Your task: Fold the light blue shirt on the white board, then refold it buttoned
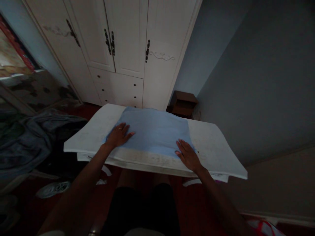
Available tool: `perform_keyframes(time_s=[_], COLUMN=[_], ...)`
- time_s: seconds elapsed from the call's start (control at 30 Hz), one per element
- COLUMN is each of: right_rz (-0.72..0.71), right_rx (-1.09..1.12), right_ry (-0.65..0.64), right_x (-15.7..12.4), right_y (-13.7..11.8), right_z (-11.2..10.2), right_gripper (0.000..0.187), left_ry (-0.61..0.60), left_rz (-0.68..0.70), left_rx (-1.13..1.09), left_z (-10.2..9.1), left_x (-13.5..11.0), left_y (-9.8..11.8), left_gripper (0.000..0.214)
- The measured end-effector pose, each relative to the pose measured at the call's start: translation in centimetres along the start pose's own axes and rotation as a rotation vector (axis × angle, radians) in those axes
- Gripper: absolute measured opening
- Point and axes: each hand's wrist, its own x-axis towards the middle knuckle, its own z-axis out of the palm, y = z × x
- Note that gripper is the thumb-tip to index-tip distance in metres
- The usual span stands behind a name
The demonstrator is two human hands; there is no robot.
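Observation:
A light blue cloth [155, 129] lies spread and mostly flat across the middle of a white table [211, 144]. My left hand [118, 135] rests on the cloth's left edge, palm down with its fingers apart and a ring on one finger. On the near right corner of the cloth lies my right hand [187, 154], also flat, fingers stretched out toward the far side. Neither hand grips anything. Whether the cloth is a garment or a plain piece of fabric, I cannot tell.
Behind the table stands a tall white wardrobe [128, 36] with dark handles. A small brown cabinet [183, 102] sits in the corner by the wall. Dark clothes [31, 141] are heaped at left, with a shoe [54, 189] on the red floor below.

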Motion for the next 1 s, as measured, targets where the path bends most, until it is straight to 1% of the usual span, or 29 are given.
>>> perform_keyframes(time_s=[0.1, 0.2, 0.3, 0.4, 0.5, 0.63, 0.73, 0.83, 0.93, 1.0], right_rz=[-0.009, -0.014, -0.018, -0.025, -0.026, -0.021, -0.024, -0.024, -0.029, -0.028], right_rx=[-0.002, -0.003, -0.002, 0.005, 0.01, 0.01, 0.01, 0.018, 0.019, 0.013], right_ry=[0.002, 0.016, 0.033, 0.043, 0.054, 0.06, 0.067, 0.083, 0.088, 0.084], right_x=[0.0, 0.0, -0.1, -0.2, -0.2, -0.2, -0.2, -0.3, -0.3, -0.3], right_y=[0.0, 0.0, 0.1, 0.2, 0.1, -0.1, -0.1, -0.1, -0.1, -0.2], right_z=[0.1, 0.3, 0.4, 0.4, 0.4, 0.4, 0.4, 0.4, 0.4, 0.3], right_gripper=[0.058, 0.058, 0.057, 0.057, 0.056, 0.055, 0.056, 0.056, 0.055, 0.055], left_ry=[0.081, 0.145, 0.205, 0.25, 0.228, 0.222, 0.243, 0.263, 0.231, 0.203], left_rz=[-0.014, -0.073, -0.115, -0.067, 0.009, 0.004, -0.055, -0.172, -0.266, -0.286], left_rx=[-0.068, -0.23, -0.439, -0.529, -0.516, -0.443, -0.327, -0.245, -0.235, -0.249], left_z=[-0.2, -0.2, -0.3, -0.4, -0.4, -0.5, -0.7, -1.0, -1.3, -1.6], left_x=[-0.4, -0.9, -1.3, -1.6, -1.9, -2.2, -2.4, -2.5, -2.5, -2.5], left_y=[0.0, -0.3, -1.4, -2.7, -3.2, -3.0, -2.8, -2.8, -2.6, -2.4], left_gripper=[0.067, 0.065, 0.059, 0.052, 0.044, 0.041, 0.044, 0.044, 0.044, 0.045])
